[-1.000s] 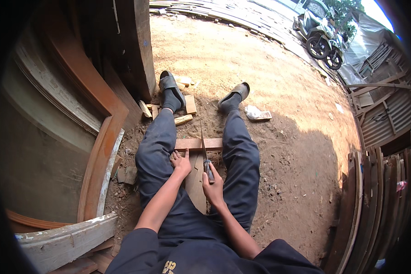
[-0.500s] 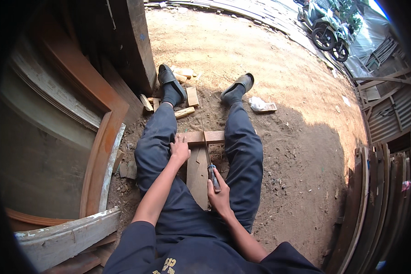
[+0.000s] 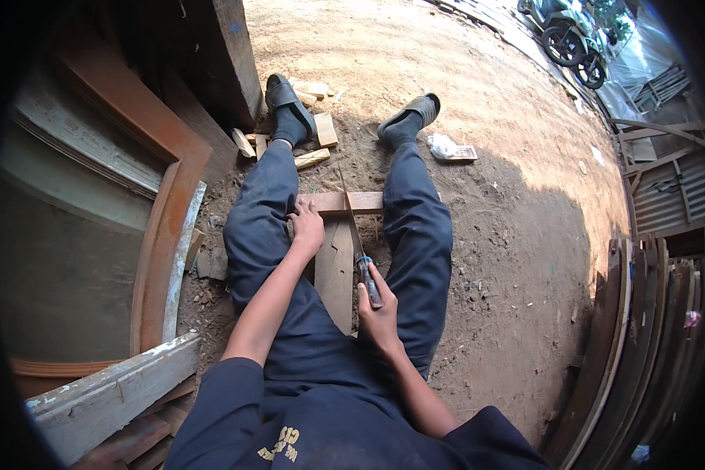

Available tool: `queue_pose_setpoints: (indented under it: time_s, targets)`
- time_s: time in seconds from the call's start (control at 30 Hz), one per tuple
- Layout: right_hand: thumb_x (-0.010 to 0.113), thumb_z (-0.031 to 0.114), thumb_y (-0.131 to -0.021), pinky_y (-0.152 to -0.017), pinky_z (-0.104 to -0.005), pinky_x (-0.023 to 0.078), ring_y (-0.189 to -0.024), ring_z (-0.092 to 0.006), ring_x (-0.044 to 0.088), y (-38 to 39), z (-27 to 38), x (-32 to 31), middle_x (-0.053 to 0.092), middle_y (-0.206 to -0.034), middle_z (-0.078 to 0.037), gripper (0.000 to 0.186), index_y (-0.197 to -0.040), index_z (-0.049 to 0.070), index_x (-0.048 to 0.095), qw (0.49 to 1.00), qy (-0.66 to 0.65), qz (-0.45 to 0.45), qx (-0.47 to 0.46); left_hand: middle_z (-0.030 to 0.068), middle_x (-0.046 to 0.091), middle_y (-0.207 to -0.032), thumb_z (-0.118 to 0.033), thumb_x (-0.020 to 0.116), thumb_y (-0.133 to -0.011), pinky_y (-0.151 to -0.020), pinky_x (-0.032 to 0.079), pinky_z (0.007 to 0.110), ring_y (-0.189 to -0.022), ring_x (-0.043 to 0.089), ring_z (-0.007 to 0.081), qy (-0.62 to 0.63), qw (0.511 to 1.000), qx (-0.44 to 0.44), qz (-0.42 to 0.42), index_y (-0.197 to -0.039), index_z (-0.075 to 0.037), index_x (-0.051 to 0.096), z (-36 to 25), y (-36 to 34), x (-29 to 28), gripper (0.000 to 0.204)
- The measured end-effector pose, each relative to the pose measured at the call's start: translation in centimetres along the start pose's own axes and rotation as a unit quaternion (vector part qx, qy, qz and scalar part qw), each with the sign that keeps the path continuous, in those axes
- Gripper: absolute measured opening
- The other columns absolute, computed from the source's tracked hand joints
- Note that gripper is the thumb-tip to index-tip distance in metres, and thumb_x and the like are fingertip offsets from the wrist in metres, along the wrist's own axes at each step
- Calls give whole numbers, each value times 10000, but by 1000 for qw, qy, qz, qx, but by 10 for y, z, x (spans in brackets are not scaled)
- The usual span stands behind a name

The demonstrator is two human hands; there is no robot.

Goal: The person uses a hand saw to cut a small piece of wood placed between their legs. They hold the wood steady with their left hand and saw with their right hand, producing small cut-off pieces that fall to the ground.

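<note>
A short reddish-brown piece of wood (image 3: 366, 203) lies crosswise between my knees. Under it, a longer wooden plank (image 3: 334, 270) runs back toward me. My left hand (image 3: 307, 229) holds the crosswise piece near its left end, with the fingers over its near edge and the thumb hard to see. My right hand (image 3: 379, 311) is closed around the handle of a handsaw (image 3: 355, 229). Its thin blade points away from me and crosses the wood right of my left hand. How deep the blade sits in the wood I cannot tell.
Light wood offcuts (image 3: 326, 130) lie around my left sandal. A white plastic bundle (image 3: 442, 146) sits beyond my right knee. A framed door panel (image 3: 157, 258) and a whitish beam (image 3: 117, 395) stand at left. Boards (image 3: 603, 337) are stacked at right; motorbikes (image 3: 565, 39) are parked far off.
The view has tilted slightly, so the legs and wood sit higher in the picture. The right hand and saw handle have shifted slightly relative to the wood; both hands keep their holds.
</note>
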State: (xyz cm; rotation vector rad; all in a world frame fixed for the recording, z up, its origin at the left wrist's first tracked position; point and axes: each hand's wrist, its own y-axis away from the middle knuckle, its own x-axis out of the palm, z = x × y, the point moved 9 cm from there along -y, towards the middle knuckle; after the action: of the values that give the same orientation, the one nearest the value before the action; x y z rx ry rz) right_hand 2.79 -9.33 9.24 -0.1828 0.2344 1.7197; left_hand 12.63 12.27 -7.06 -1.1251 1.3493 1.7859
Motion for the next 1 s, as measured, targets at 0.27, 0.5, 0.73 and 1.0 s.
queue_pose_setpoints:
  time_s: [0.27, 0.5, 0.73, 1.0]
  targets:
    - [578, 63, -906, -813, -247, 485, -906, -111, 607, -33, 9, 6, 662, -1080, -138, 446, -1316, -89, 492, 1000, 31, 2, 2, 246, 130, -1572, -228, 594, -844, -1029, 376, 562, -1444, 159, 411, 87, 996, 3, 3, -1511, 13, 158, 0, 0, 0, 833]
    - [592, 70, -907, -712, -226, 472, -797, -63, 559, -49, 6, 20, 668, -971, -94, 415, -1291, -76, 528, 998, 28, 6, 54, 225, 118, -1581, -223, 623, -812, -1071, 333, 522, -1453, 154, 387, 81, 996, -30, 3, -1517, 6, 134, 3, 3, 6, 887]
    - [578, 66, -900, -821, -266, 492, -923, -119, 614, -19, 18, 13, 672, -1081, -181, 450, -1317, -83, 494, 999, 39, -13, -23, 213, 42, -1594, -276, 672, -791, -1103, 285, 544, -1475, 49, 376, 116, 993, 6, 13, -1534, -37, 60, 4, 4, 8, 992]
    - [593, 73, -894, -725, -307, 508, -740, -203, 646, -15, 64, 68, 672, -929, -228, 435, -1305, -37, 504, 994, 8, 76, 81, 198, 69, -1593, -309, 742, -740, -1109, 304, 528, -1469, 88, 370, 150, 988, 10, -30, -1529, -48, 93, 11, -2, 23, 1055]
